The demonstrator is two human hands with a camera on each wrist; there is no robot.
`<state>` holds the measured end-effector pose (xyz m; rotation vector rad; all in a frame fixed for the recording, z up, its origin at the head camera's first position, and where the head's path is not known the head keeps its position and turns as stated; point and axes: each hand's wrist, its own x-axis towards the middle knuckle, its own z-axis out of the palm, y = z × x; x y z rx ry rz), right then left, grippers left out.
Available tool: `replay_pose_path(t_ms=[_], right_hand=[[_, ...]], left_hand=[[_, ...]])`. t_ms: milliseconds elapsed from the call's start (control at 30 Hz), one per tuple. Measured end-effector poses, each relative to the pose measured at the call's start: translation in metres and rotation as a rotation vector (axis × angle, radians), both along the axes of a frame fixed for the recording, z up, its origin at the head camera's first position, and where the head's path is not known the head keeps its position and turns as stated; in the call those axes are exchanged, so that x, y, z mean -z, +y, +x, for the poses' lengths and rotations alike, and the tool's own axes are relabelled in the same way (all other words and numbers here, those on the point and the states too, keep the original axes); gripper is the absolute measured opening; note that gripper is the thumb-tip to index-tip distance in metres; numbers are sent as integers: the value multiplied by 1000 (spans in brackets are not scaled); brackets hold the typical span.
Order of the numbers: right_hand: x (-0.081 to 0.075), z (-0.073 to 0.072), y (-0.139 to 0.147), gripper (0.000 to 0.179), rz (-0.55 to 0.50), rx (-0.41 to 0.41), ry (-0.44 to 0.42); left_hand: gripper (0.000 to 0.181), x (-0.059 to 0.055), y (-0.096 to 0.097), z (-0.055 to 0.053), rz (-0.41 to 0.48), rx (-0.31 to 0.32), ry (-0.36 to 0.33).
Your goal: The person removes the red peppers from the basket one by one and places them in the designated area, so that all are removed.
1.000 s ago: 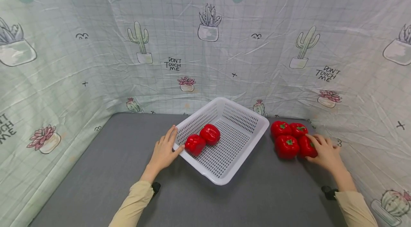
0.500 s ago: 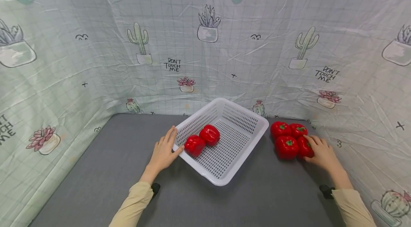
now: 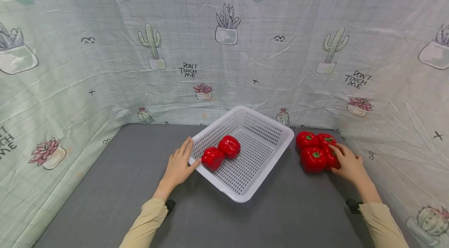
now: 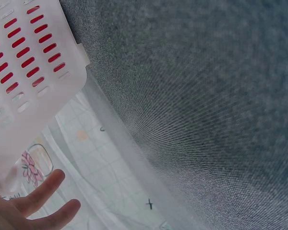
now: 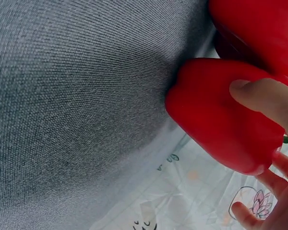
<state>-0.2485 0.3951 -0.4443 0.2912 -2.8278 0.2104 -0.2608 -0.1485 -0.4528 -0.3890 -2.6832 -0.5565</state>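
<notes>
My left hand [image 3: 178, 165] rests at the left corner of a white perforated plastic basket [image 3: 266, 178], its thumb on the rim and its fingers stretched out. Two of those fingertips [image 4: 52, 184] show apart from the basket wall in the left wrist view. Inside the basket lie two red bell peppers [image 3: 229, 147]. To the right, my right hand [image 3: 350, 165] holds the nearest right red bell pepper [image 5: 221, 110] of a cluster on the table, thumb on one side and fingers on the other. Beside it sits another bell pepper [image 3: 313, 160] with a green stem.
Two more bell peppers [image 3: 306, 140] stand at the back of the cluster, touching the others. A grey cloth covers the table [image 3: 115, 185]. Behind and at both sides hangs a pale curtain [image 3: 259, 45] printed with cacti; its right side is close to my right hand.
My right hand has shifted slightly left over the pepper, and the pepper has moved a little left against its neighbours. The left hand and basket have stayed in place.
</notes>
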Motion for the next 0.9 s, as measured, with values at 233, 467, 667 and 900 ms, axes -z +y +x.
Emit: replay_pose_path(t_ms=[233, 467, 667, 900], right_hand=[[-1, 2, 0, 83, -19, 6, 19], [-1, 3, 1, 81, -21, 3, 15], [-1, 4, 2, 76, -26, 4, 17], [-1, 3, 5, 76, -25, 12, 0]], left_hand=[[68, 0, 1, -1, -17, -14, -8], [68, 1, 0, 2, 31, 15, 51], [70, 1, 0, 1, 28, 10, 23], [70, 0, 0, 0, -15, -11, -19]])
